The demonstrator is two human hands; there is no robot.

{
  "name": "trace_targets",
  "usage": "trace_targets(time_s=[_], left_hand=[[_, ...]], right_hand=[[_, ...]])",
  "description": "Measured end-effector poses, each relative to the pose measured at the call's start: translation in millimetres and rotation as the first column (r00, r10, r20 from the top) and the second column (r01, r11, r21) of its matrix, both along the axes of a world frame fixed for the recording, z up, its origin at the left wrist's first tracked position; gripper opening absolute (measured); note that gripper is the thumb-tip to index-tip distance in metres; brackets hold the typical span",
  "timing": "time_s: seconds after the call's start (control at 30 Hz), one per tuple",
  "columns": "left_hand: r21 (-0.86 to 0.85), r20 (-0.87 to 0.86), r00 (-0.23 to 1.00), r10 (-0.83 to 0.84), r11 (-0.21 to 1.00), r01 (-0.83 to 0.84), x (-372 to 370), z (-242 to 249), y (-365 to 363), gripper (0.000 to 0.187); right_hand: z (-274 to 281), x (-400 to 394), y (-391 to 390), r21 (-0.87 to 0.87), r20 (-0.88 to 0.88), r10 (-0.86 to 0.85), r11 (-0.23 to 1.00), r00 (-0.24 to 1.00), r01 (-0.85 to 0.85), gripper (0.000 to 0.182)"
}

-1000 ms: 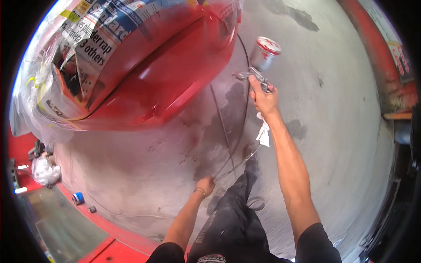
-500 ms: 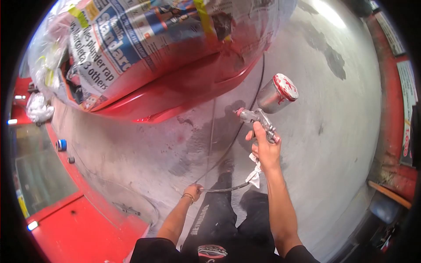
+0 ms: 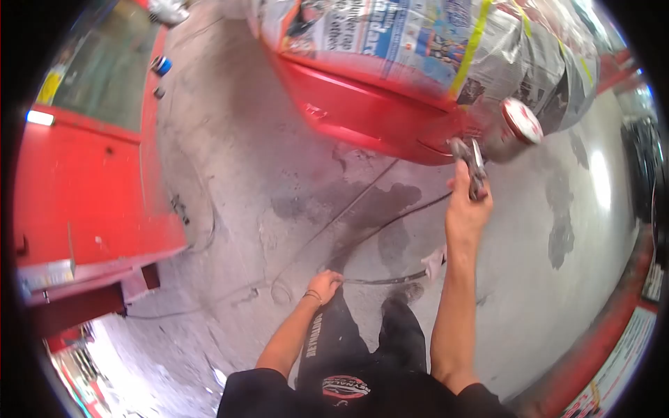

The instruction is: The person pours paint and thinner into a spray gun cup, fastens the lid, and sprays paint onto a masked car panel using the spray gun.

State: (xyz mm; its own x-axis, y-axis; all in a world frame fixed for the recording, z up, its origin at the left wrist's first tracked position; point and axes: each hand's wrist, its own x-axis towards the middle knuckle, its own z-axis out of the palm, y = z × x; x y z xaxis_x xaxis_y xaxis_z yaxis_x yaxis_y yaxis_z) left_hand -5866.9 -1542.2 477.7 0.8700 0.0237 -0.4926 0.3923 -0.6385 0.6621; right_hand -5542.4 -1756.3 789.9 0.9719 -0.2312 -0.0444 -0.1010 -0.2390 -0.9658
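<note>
My right hand (image 3: pixel 465 207) is wrapped round the handle of a metal spray gun (image 3: pixel 477 166). The gun's cup (image 3: pixel 514 134), with red paint smeared on its white lid, tilts to the right. Behind the gun in this view is a glossy red car bumper (image 3: pixel 376 115), and the nozzle overlaps its right part. Newspaper (image 3: pixel 408 35) and yellow tape mask the body above it. My left hand (image 3: pixel 325 284) grips a dark air hose (image 3: pixel 383 281) low in front of my legs. A whitish cloth (image 3: pixel 435 262) is tied on the hose below my right hand.
Grey concrete floor (image 3: pixel 237 146) with dark stains spreads under the car. The hose trails across it. A red cabinet (image 3: pixel 90 202) stands at left, with a blue can (image 3: pixel 162 65) near it. Boards with printed text (image 3: pixel 620 362) line the right side.
The view has swung, so the car now lies further right. My right hand has carried the spray gun up towards the bumper's right end. My left hand still holds the hose.
</note>
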Motion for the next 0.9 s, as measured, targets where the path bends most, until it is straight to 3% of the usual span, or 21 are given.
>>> trace_targets(time_s=[0.07,0.1,0.13,0.2,0.23,0.3,0.47,0.57,0.6,0.67,0.77,0.9], left_hand=[[-0.017,0.002,0.990,0.140,0.990,-0.140,-21.2,9.5,-27.7,0.027],[-0.031,0.008,0.980,0.197,0.980,-0.197,-25.3,11.2,-38.5,0.029],[-0.027,0.040,0.968,0.246,0.969,-0.245,-31.0,8.3,-47.0,0.029],[-0.026,0.105,0.943,0.316,0.949,-0.315,-52.7,-0.7,-63.5,0.031],[-0.024,0.104,0.919,0.379,0.925,-0.379,-60.6,-1.3,-71.0,0.032],[-0.035,0.098,0.879,0.467,0.884,-0.466,-66.9,-3.1,-82.3,0.033],[-0.098,0.145,0.886,0.440,0.898,-0.430,-65.4,-17.5,-86.4,0.032],[-0.139,0.203,0.894,0.400,0.915,-0.378,-61.1,-52.1,-83.9,0.034],[-0.157,0.196,0.890,0.412,0.909,-0.386,-49.4,-60.9,-83.7,0.035],[-0.133,0.325,0.858,0.398,0.917,-0.375,-30.0,-74.5,-82.6,0.039],[-0.137,0.323,0.858,0.399,0.917,-0.375,0.2,-113.0,-73.1,0.041],[-0.175,0.307,0.918,0.251,0.963,-0.205,33.8,-178.9,-48.0,0.041]], right_hand=[[-5.8,7.5,20.2,0.068,0.118,0.118,0.990,0.986,-0.126,0.035],[-7.1,9.7,31.8,0.030,0.065,0.169,0.985,0.983,-0.172,0.041],[-1.7,10.6,50.7,-0.036,0.158,0.200,0.980,0.967,-0.196,0.045],[17.4,1.8,84.1,0.023,0.103,0.315,0.947,0.943,-0.319,0.047],[16.6,0.2,98.1,0.178,0.096,0.398,0.895,0.912,-0.409,0.047],[28.0,-11.0,114.3,0.214,0.185,0.422,0.864,0.887,-0.456,0.046],[7.3,-2.2,66.7,0.120,0.314,0.228,0.954,0.922,-0.276,0.046],[-14.1,5.4,-2.1,0.089,0.112,0.067,0.993,0.991,-0.077,0.045],[-34.6,14.7,-18.1,0.245,0.337,0.025,0.963,0.941,-0.113,0.041],[-27.8,4.2,-55.6,0.188,0.093,-0.059,0.981,0.994,0.040,0.036],[-56.1,-10.1,-94.0,0.426,0.113,0.079,0.897,0.990,-0.120,0.033],[-159.2,-19.7,-112.2,0.329,0.186,0.215,0.906,0.959,-0.267,0.032]])
